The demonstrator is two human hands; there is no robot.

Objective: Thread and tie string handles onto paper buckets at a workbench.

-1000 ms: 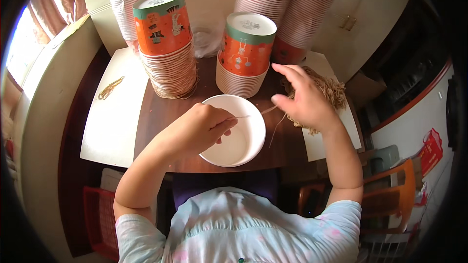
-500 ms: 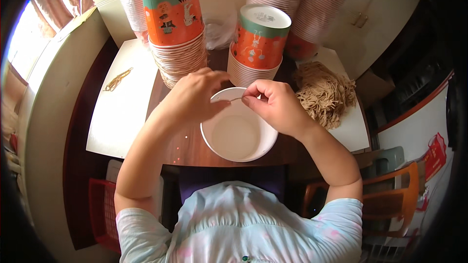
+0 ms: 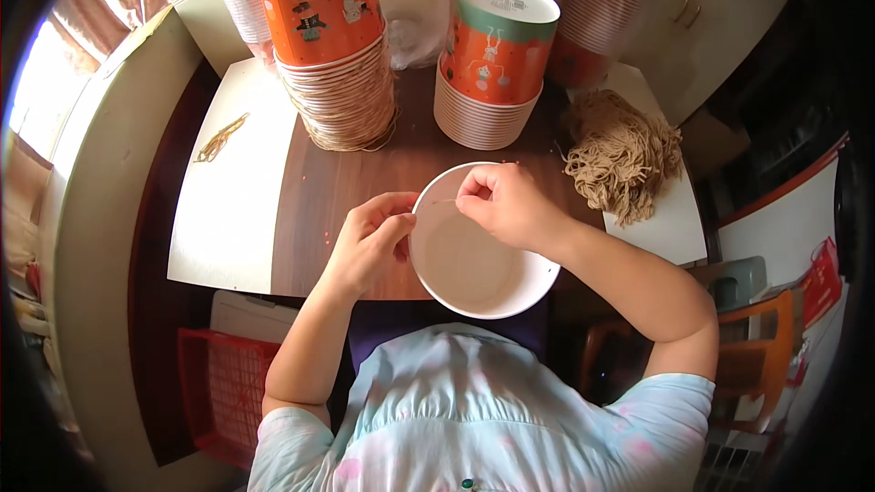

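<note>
A white-lined paper bucket [image 3: 474, 260] stands mouth up at the front edge of the brown table, before my torso. My right hand [image 3: 510, 210] reaches over its far rim and pinches a thin cord [image 3: 444, 201]. This short piece shows inside, between my right fingertips and the left wall. Against the bucket's left rim, outside it, my left hand [image 3: 372, 241] is closed with thumb and curled fingers on the edge. What the undersides of its fingers touch is hidden.
Behind stand an orange-and-green bucket stack [image 3: 333, 82] with cords around it and another stack [image 3: 492, 64]. A bundle of tan cords [image 3: 624, 155] lies right; a few loose cords [image 3: 221, 138] lie left. Taller wrapped stacks [image 3: 620, 0] rise at the back. A red plastic basket [image 3: 232, 392] is below left.
My left hand has come down from above the bucket to its left rim. My right hand still pinches the cord. The bucket and my right hand now appear farther right as the view shifts.
</note>
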